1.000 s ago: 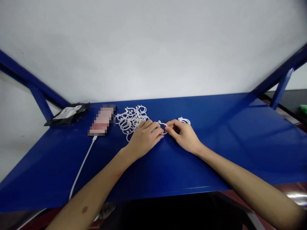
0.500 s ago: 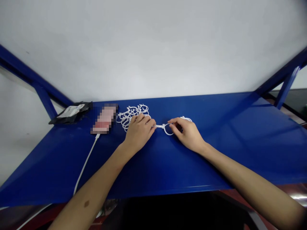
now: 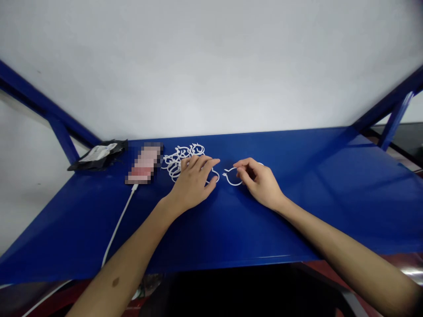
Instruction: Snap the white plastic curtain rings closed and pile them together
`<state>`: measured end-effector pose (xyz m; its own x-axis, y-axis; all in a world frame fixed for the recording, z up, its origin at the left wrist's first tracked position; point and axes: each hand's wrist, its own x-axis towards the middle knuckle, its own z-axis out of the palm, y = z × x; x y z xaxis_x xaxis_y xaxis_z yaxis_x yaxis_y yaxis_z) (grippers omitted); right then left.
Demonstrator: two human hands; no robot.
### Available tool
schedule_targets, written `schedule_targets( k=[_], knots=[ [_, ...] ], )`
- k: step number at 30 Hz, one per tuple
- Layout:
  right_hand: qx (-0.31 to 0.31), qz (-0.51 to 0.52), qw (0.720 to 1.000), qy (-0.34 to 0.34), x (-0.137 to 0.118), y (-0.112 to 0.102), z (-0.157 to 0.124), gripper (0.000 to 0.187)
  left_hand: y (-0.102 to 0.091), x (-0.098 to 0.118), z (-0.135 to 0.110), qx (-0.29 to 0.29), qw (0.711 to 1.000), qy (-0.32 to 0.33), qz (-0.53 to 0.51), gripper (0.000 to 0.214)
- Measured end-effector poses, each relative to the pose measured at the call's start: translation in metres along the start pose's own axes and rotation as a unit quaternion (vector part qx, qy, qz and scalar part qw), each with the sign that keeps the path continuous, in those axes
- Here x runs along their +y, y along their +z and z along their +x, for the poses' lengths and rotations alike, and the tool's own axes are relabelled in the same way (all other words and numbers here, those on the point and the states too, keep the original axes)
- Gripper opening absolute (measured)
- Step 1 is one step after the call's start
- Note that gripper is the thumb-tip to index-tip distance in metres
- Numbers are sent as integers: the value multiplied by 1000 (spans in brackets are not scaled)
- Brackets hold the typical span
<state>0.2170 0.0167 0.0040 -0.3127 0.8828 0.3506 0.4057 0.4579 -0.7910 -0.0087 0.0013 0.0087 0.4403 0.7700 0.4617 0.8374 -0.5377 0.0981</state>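
My right hand (image 3: 259, 180) pinches a white plastic ring clip (image 3: 232, 184) between thumb and fingertips. The clip's two ends point left with a small gap between them. To the left, my left hand (image 3: 194, 182) is palm down, its thumb and index finger spread apart. Another white ring (image 3: 217, 172) shows between that thumb and index finger, partly covered by the hand. Several more white ring clips (image 3: 181, 152) lie in a tangled heap behind and left of my left hand. A bit of white also shows behind my right hand, mostly hidden.
Left of the heap lies a phone (image 3: 144, 165), blurred out, with a white cable (image 3: 119, 222) running off the front edge. A black plastic bag (image 3: 97, 155) with a white label sits at the back left. The blue tabletop (image 3: 238, 233) meets a pale wall behind.
My left thumb and index finger have come apart from their pinch. The clip in my right hand now shows two separated ends, where a straight white piece reached to my left hand before.
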Motion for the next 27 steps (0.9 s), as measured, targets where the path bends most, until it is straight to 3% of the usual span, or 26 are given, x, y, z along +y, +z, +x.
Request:
schedule_targets(
  k=[6, 15, 18, 22, 27],
  knots=[
    [-52, 155, 985, 49, 6, 6, -2, 22, 0, 3, 3, 64, 986, 46, -144, 17],
    [-41, 235, 968, 78, -8, 9, -6, 25, -1, 7, 6, 74, 963, 30, -256, 33],
    [-38, 214, 974, 67, -10, 9, -8, 24, -1, 8, 6, 82, 961, 29, -262, 30],
    [-56, 117, 992, 8, -12, 8, -12, 21, -4, 8, 7, 105, 958, 12, -267, 28],
    [-67, 64, 994, -66, -18, 4, -16, 17, -7, 9, 8, 108, 957, 8, -267, 31]
  ],
)
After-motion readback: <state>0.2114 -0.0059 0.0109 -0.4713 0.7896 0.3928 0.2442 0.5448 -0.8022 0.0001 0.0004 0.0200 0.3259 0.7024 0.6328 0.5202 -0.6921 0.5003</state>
